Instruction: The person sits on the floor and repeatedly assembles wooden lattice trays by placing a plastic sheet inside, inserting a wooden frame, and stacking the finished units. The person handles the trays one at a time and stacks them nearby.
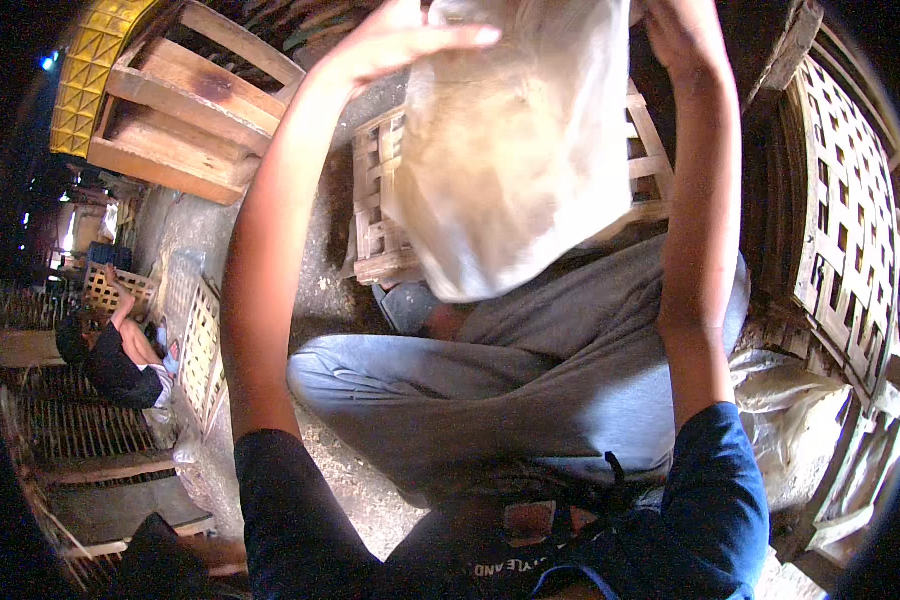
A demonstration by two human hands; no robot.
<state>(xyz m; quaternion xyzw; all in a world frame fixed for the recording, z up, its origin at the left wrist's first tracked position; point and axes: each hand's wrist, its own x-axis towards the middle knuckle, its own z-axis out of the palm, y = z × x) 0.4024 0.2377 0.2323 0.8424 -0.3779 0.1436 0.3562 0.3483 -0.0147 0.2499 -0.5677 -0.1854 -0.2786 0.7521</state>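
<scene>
A cloudy, see-through plastic bag (515, 150) hangs stretched in front of me, with something tan showing through it. My left hand (405, 45) grips its upper left side, the thumb lying across the plastic. At the bag's upper right edge is my right hand (673, 35), closed on the plastic; the top of the picture cuts off part of its fingers. Behind the bag, a low slatted wooden rack (385, 262) with square gaps shows on both sides. What the tan stuff is cannot be made out.
My crossed legs (490, 400) in grey trousers lie below the bag. Wooden crates (185, 110) with a yellow plastic crate (95, 75) stand at upper left. Stacked lattice trays (850, 200) and crumpled plastic (785, 400) are at right. Another person (120, 360) sits far left beside lattice panels.
</scene>
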